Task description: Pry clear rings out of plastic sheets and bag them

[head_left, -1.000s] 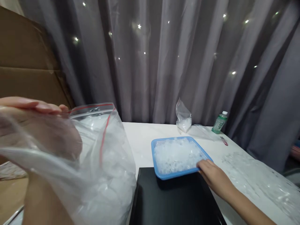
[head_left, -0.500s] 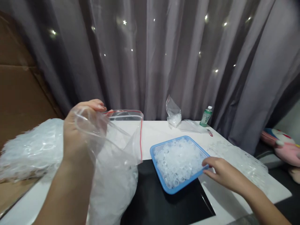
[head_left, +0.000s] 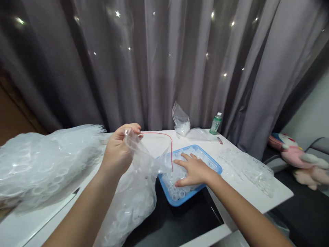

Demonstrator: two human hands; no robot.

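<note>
My left hand (head_left: 120,147) is closed on the top edge of a clear zip bag (head_left: 133,202) with a red strip along its mouth. Small translucent plastic pieces, some of them ring-like, fill the bag's lower part. My right hand (head_left: 194,169) is spread with fingers apart over a blue plastic basket (head_left: 177,203). The basket holds a heap of similar translucent pieces (head_left: 177,190); whether my fingertips touch them I cannot tell. The bag's mouth hangs over the basket's left side, close to my right fingers.
A large bag of translucent plastic pieces (head_left: 51,161) lies at left. A black mat (head_left: 174,223) sits under the basket. Farther back stand a small zip bag (head_left: 183,127) and a green bottle (head_left: 216,124). A flat clear bag (head_left: 250,171) with pieces lies at right.
My right hand has let go of the basket's right rim and moved left over the pieces. My left hand and the zip bag are nearer the basket. The view has shifted right.
</note>
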